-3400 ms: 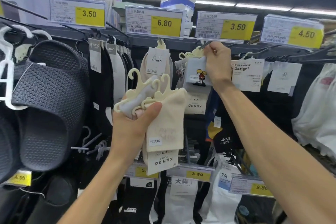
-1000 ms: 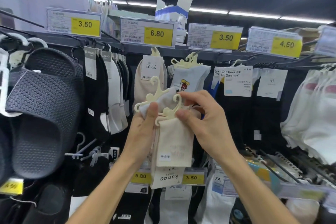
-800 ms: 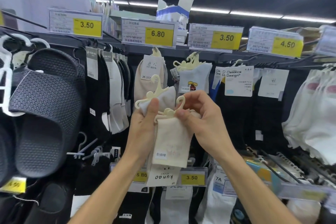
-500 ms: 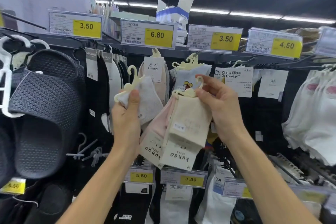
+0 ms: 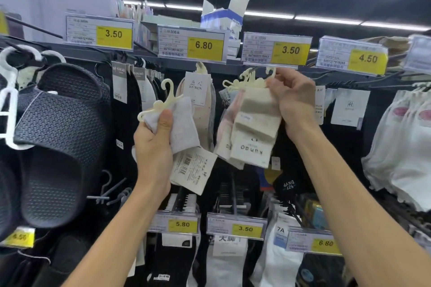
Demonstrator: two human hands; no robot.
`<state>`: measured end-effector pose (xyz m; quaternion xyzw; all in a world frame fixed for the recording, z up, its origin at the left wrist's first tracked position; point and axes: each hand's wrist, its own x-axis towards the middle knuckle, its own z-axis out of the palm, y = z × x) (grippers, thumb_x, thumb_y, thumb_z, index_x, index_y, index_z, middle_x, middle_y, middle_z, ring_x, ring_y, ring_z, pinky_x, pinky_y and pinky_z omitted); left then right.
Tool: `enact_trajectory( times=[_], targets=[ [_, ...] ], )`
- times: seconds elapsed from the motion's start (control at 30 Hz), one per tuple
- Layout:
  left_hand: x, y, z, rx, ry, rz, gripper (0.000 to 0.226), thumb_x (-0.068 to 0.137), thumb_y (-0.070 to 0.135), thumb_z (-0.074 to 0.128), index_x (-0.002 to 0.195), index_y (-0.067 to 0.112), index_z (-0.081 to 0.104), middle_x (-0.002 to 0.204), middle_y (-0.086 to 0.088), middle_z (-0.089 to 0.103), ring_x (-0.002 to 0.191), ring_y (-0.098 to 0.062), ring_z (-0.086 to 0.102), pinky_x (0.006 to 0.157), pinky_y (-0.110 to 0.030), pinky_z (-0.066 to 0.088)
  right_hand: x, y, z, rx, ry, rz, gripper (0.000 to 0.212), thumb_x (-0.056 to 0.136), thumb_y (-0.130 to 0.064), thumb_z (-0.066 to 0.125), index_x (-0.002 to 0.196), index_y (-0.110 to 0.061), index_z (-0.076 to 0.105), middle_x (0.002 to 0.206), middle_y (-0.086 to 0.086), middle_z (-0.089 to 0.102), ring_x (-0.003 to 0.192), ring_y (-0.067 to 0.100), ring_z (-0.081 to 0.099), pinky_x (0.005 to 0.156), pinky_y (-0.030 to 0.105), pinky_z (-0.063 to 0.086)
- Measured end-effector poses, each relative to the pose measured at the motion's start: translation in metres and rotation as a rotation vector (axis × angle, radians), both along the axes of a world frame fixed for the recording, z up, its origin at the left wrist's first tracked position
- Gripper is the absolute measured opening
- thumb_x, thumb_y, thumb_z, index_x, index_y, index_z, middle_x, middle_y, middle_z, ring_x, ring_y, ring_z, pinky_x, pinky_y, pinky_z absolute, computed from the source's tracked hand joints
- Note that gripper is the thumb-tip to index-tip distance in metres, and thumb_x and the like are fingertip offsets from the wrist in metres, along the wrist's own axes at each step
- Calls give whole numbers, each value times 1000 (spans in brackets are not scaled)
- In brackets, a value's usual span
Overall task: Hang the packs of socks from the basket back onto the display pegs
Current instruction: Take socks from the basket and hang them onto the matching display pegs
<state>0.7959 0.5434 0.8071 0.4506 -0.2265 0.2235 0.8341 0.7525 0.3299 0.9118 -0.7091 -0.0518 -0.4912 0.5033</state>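
Where the right hand holds it up just under the 3.50 price tag, the cream pack of socks hangs with its printed band at the bottom. Its pale hook pokes up above the fingers, close to the tag's lower edge; whether the hook sits on a peg I cannot tell. That grip is closed on the top of the pack, fingers curled round it. A pinkish pack lies just behind the cream one, touching it. Other pale hooks cluster just left of the hand. The left hand, lower and well apart, has its grip closed on a white pack of socks, thumb pressed on the front; the pack's hanger tilts up to the left and a paper label dangles below. Between the hands hangs a beige pack under the 6.80 tag. Far left — a dark slipper on a white hanger.
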Motion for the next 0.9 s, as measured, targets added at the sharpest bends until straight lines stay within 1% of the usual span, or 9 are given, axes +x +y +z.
enact_trajectory(
  times=[0.13, 0.23, 0.37, 0.43, 0.5, 0.6, 0.7, 0.8, 0.9],
  targets=[
    [-10, 0, 3, 117, -21, -145, 36, 86, 47, 65, 103, 15, 66, 84, 3, 77, 73, -12, 75, 54, -26, 58, 22, 2, 10, -31, -5, -25, 14, 92, -15, 63, 85, -7, 73, 79, 4, 67, 77, 20, 62, 78, 47, 55],
    [-17, -4, 4, 260, -16, -255, 37, 84, 48, 63, 103, 16, 65, 81, 1, 77, 67, -14, 74, 52, -26, 57, 34, 3, 8, -119, -58, 11, 17, 94, -15, 62, 81, -9, 70, 73, -5, 64, 68, 3, 59, 67, 38, 52],
    [-22, -11, 4, 343, 0, -325, 24, 88, 56, 63, 86, 35, 73, 81, 3, 75, 68, -14, 73, 55, -29, 58, 52, 0, 3, -298, -62, -111, 20, 96, -13, 56, 78, -6, 62, 84, 6, 62, 78, 15, 54, 73, 36, 45],
    [-24, -14, 5, 358, 10, -353, 26, 89, 59, 60, 84, 38, 74, 80, 3, 74, 67, -15, 72, 57, -33, 59, 55, -2, 0, -373, -30, -184, 19, 97, -12, 53, 78, -13, 57, 86, 4, 57, 77, 12, 50, 73, 33, 43],
    [-26, -15, 6, 349, 21, -375, 27, 90, 59, 58, 84, 37, 74, 77, 3, 74, 65, -15, 72, 55, -32, 57, 51, 0, -4, -405, 29, -224, 13, 99, -14, 50, 95, -15, 63, 96, 3, 57, 89, 15, 54, 81, 31, 45],
    [-27, -16, 5, 341, 19, -385, 31, 91, 59, 57, 92, 35, 76, 79, 0, 74, 66, -17, 73, 55, -29, 57, 27, 7, -15, -394, -59, -345, 33, 99, -16, 53, 131, -13, 59, 123, 4, 54, 117, 16, 50, 103, 28, 41],
    [-26, -19, 6, 313, -3, -388, 35, 91, 60, 56, 101, 32, 75, 93, -5, 76, 78, -20, 75, 63, -30, 59, -12, 27, -42, -342, -235, -135, 29, 97, -29, 55, 124, -23, 63, 118, -10, 62, 114, 4, 56, 99, 26, 47],
    [-26, -27, 8, 274, -50, -398, 35, 94, 55, 55, 111, 32, 74, 109, -3, 77, 97, -18, 74, 74, -27, 60, -36, 43, -59, -331, 17, 272, 38, 87, -36, 68, 124, -33, 60, 106, -14, 68, 98, 0, 65, 81, 16, 53],
    [-25, -35, 10, 299, -86, -368, 24, 98, 47, 52, 105, 40, 74, 108, 2, 77, 98, -13, 74, 75, -22, 58, -38, 41, -59, -295, 91, 284, 29, 85, -17, 75, 112, -26, 67, 92, -3, 69, 79, 2, 61, 74, 22, 54]
  ],
)
